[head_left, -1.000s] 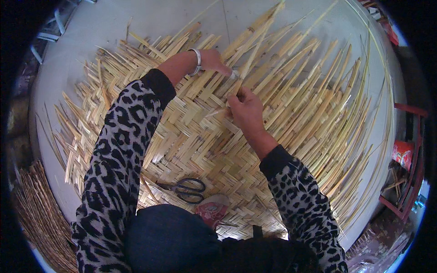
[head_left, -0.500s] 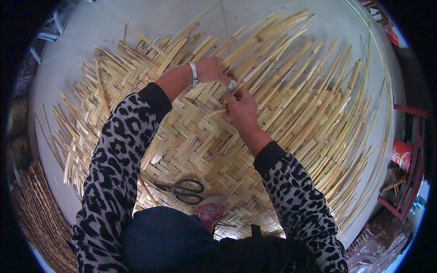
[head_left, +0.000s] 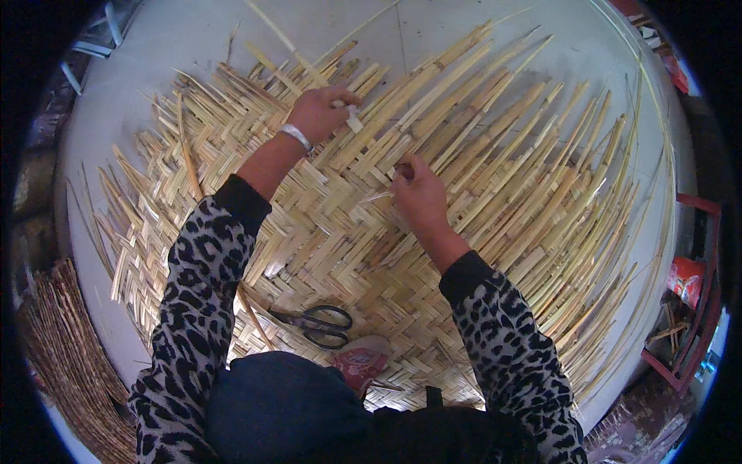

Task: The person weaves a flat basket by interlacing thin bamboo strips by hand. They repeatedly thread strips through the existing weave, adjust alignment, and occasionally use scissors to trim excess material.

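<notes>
Beneath both hands spreads a woven mat (head_left: 309,209) of pale, flat splints that look like bamboo, in a zigzag pattern. My left hand (head_left: 319,114), a silver bracelet at its wrist and something white around a finger, is closed on a pale strip (head_left: 297,56) near the mat's far edge. That strip slants up and left past the hand. Right of it, my right hand (head_left: 421,195) is low over the weave with fingers pinched. A thin pale sliver (head_left: 376,198) sticks out beside it; what the fingertips hold is hidden.
Black-handled scissors (head_left: 323,325) lie on the mat near my shoe (head_left: 363,362). Long unwoven splint ends (head_left: 541,178) fan out far and right over the grey floor (head_left: 433,23). A brown stalk bundle (head_left: 69,340) lies at left, a red frame (head_left: 699,294) at right.
My left hand has moved left, away from my right hand, and a strip now slants up-left from it. My right hand stays pinched at nearly the same spot.
</notes>
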### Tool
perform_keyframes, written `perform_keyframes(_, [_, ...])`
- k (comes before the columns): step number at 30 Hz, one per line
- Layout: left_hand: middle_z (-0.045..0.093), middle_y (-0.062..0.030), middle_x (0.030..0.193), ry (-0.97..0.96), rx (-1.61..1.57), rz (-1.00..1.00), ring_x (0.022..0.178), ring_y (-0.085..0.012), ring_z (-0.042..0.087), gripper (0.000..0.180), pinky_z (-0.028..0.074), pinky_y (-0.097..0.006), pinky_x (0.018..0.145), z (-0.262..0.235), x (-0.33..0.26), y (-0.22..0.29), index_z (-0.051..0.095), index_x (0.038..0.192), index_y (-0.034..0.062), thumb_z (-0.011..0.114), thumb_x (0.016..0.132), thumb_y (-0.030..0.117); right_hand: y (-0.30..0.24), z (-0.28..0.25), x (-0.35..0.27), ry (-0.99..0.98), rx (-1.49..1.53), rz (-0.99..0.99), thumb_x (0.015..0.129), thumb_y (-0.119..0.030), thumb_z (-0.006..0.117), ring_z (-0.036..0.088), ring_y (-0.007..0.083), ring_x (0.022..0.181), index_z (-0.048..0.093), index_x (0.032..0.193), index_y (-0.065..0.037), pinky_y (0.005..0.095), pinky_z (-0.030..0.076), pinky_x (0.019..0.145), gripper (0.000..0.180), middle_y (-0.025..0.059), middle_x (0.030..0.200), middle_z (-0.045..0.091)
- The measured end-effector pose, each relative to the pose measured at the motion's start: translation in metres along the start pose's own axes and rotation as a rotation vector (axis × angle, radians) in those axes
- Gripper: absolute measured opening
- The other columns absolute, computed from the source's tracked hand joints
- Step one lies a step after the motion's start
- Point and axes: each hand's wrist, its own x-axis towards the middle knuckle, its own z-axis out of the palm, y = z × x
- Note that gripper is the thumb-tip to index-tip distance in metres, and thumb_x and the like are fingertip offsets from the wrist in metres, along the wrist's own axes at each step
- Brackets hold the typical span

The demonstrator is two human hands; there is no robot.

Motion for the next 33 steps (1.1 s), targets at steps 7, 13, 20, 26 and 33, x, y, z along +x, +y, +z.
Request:
perform_keyframes(7, [0.070, -0.0121, 0.083, 0.061, -0.029, -0.143, 0.066, -0.0160, 0.068, 0.026, 0.057, -0.031, 0.066, -0.013, -0.018, -0.039, 0.073, 0.100, 0.0112, 0.062, 0.077, 0.010, -0.014, -0.018, -0.006, -0.088, -0.227, -0.160, 0.082, -0.008, 0.059, 0.063, 0.0357, 0.087, 0.055, 0.111, -0.005, 0.0412, 0.051, 0.076, 0.029, 0.0169, 0.095, 0.065])
perform_keyframes(13, [0.069, -0.0083, 0.094, 0.089, -0.417, -0.230, 0.078, -0.0151, 0.067, 0.031, 0.056, -0.027, 0.067, -0.054, -0.010, -0.046, 0.066, 0.114, 0.0056, 0.062, 0.083, 0.010, -0.034, -0.007, 0.027, -0.010, -0.122, -0.481, 0.083, -0.008, 0.060, 0.061, 0.0382, 0.091, 0.057, 0.111, -0.004, 0.0444, 0.049, 0.081, 0.029, 0.0197, 0.097, 0.062])
perform_keyframes(20, [0.065, -0.0063, 0.104, -0.153, -0.737, -0.157, 0.094, -0.0152, 0.063, 0.036, 0.054, -0.030, 0.084, -0.081, -0.007, -0.033, 0.056, 0.125, 0.0033, 0.056, 0.089, 0.008, -0.079, 0.050, 0.074, -0.282, -0.271, -0.253, 0.084, -0.023, 0.060, 0.062, 0.0370, 0.088, 0.066, 0.101, -0.004, 0.0449, 0.049, 0.078, 0.026, 0.0190, 0.093, 0.065])
perform_keyframes(26, [0.065, -0.0075, 0.108, -0.186, -0.556, -0.155, 0.101, -0.0204, 0.062, 0.031, 0.052, -0.034, 0.083, -0.072, 0.025, -0.035, 0.062, 0.112, 0.0014, 0.054, 0.083, 0.006, -0.080, 0.049, 0.085, -0.215, -0.111, -0.058, 0.080, -0.030, 0.060, 0.064, 0.0400, 0.082, 0.069, 0.089, -0.003, 0.0481, 0.050, 0.074, 0.030, 0.0210, 0.082, 0.066])
perform_keyframes(33, [0.069, -0.0137, 0.097, -0.075, 0.502, 0.080, 0.094, -0.0260, 0.066, 0.026, 0.051, -0.037, 0.085, -0.042, 0.062, -0.031, 0.068, 0.103, 0.0075, 0.060, 0.080, 0.018, -0.072, 0.049, 0.085, -0.172, 0.071, 0.079, 0.081, -0.029, 0.063, 0.067, 0.0262, 0.067, 0.069, 0.091, -0.002, 0.0378, 0.051, 0.067, 0.029, 0.0136, 0.076, 0.068])
